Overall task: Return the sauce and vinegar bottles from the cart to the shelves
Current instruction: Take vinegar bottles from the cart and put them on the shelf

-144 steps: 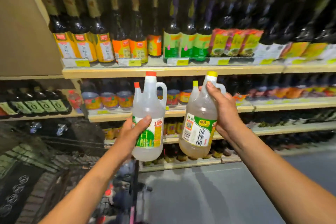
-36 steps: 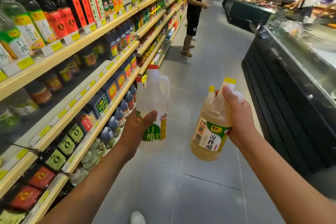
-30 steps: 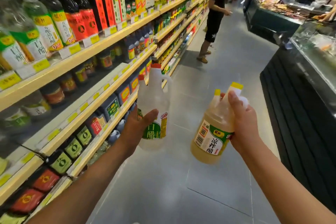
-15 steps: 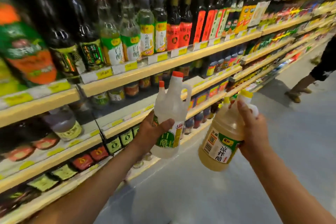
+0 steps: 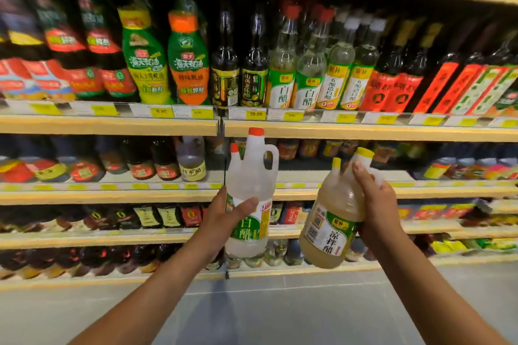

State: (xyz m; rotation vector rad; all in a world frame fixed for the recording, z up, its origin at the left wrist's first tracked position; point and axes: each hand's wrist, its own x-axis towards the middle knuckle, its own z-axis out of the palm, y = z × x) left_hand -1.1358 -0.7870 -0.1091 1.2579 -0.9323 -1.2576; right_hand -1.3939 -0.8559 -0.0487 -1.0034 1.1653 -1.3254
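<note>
My left hand (image 5: 224, 218) grips the body of a clear white vinegar jug (image 5: 252, 176) with a red cap, a side handle and a green label, held upright. A yellowish vinegar jug (image 5: 333, 221) with a yellow cap hangs tilted from my right hand (image 5: 375, 204), which holds it by the neck and handle. Both jugs are raised in front of the shelves (image 5: 364, 131), level with the second and third boards. The cart is out of sight.
The top board carries dark soy sauce bottles, green squeeze bottles (image 5: 145, 64) and slim white vinegar bottles (image 5: 283, 75). A stretch of the second shelf (image 5: 308, 173) behind the jugs looks bare. Lower boards hold several jars and small bottles. Grey floor (image 5: 252, 311) lies below.
The view has swung left from the aisle to face the shelves head-on. Both jugs stay in my hands in the same grips, now in front of the shelf boards.
</note>
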